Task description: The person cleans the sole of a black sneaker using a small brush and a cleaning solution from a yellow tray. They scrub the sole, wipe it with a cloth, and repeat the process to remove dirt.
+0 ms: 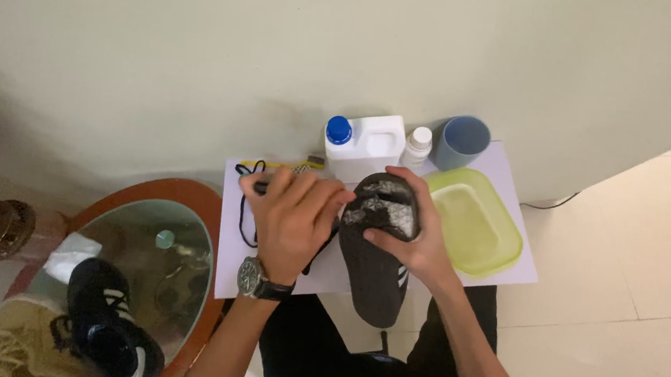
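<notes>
Head view shows the right hand wrapped around the toe of a black shoe, sole up and smeared grey over a white sheet on the floor, while the left hand is curled around a dark brush handle beside it. The sole looks mid-scrub; working further calls for a steady grip and short strokes. A white jug, small bottle, blue cup and green tub crowd close behind, black laces lying left.
</notes>
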